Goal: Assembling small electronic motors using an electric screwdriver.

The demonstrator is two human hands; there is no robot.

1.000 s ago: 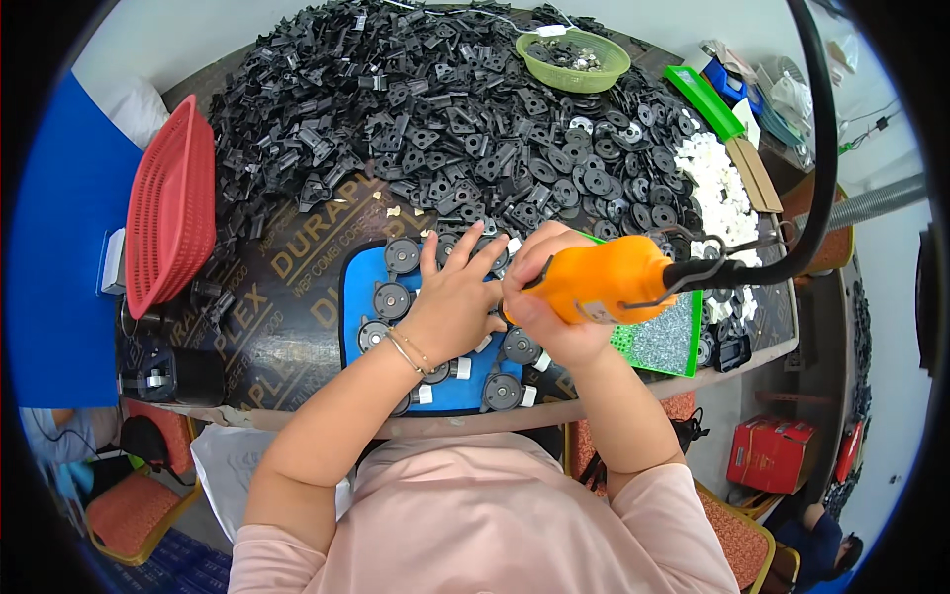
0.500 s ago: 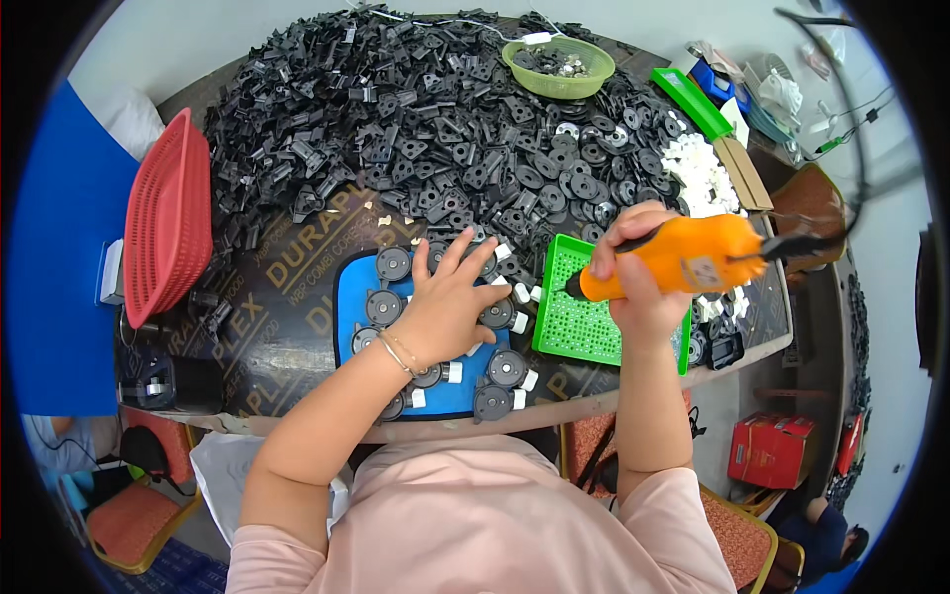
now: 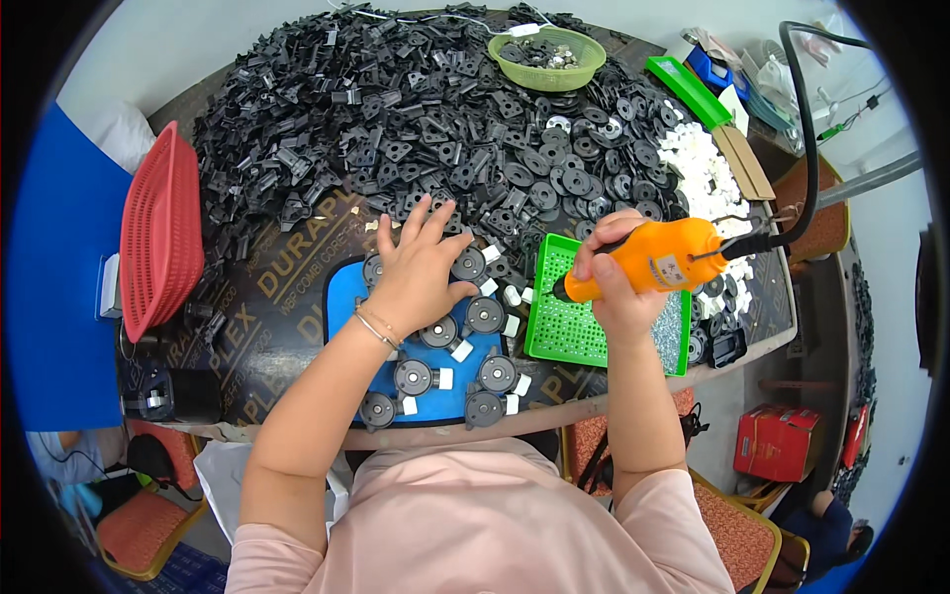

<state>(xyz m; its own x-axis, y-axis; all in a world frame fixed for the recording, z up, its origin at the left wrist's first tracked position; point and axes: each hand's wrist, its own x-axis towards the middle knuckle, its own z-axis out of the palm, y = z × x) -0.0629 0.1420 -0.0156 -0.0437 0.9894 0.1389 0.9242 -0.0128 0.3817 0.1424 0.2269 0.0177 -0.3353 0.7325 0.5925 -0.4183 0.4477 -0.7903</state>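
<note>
My left hand (image 3: 418,265) lies flat with its fingers spread wide, gripping nothing, its palm pressing on the blue foam jig board (image 3: 341,297) at the near edge of the dark printed worktable (image 3: 267,297). The board carries round black plastic discs (image 3: 413,377) with small white plastic blocks (image 3: 444,378) set just beside them, in rows; some discs show around my fingers and below my wrist. My right hand (image 3: 612,287) is wrapped tight around the orange plastic electric screwdriver (image 3: 648,259), fingers fully curled on its body, with its black cable (image 3: 798,119) arching up and away to the right. The tool's dark tip points left and down over the green perforated plastic tray (image 3: 579,322), which sits just right of the blue board. Beyond both hands a large heap of black plastic parts (image 3: 396,119) covers the table; a red plastic basket (image 3: 158,233) stands on edge at the left and a green woven bowl (image 3: 547,48) sits at the far side
</note>
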